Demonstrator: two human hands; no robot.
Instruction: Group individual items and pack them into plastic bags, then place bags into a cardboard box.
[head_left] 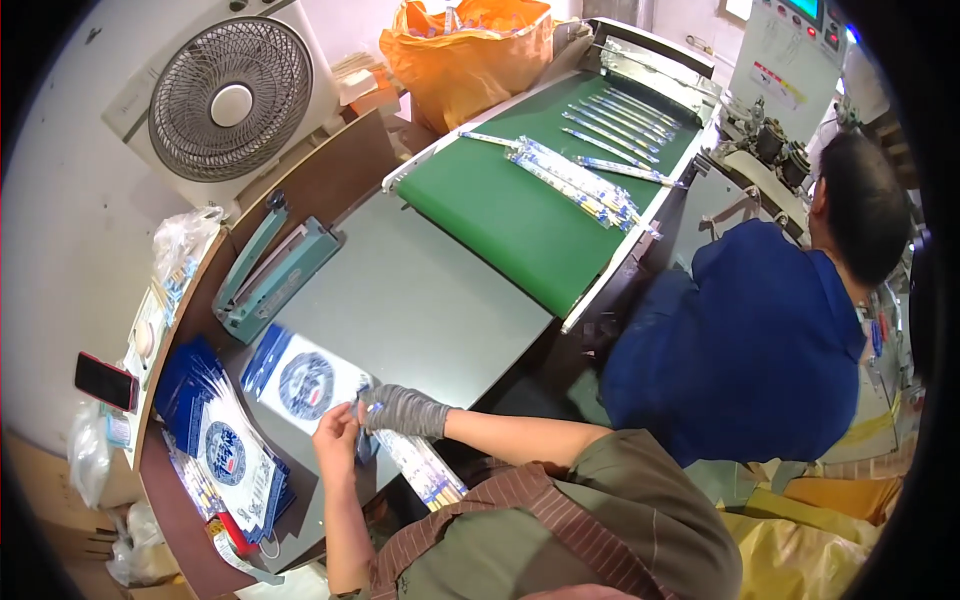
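My left hand point(336, 436) is closed in a pinch at the near right edge of a blue-and-white printed plastic bag point(306, 384). The bag lies on the grey table with its far end slightly blurred. My right hand point(408, 410), in a grey knitted glove, meets the left at that same edge with its fingers curled. Its fingertips are partly hidden, so its exact hold is unclear. Just below the right hand, a bundle of thin sticks in blue-and-white wrappers point(425, 472) slants toward my body.
A stack of printed bags point(228, 455) lies left, near a tape roll point(228, 548). A teal bag sealer point(280, 275) stands farther back. Wrapped sticks point(575, 178) lie on the green conveyor point(500, 225). A person in blue point(745, 340) is at the right; a fan point(230, 100) stands behind.
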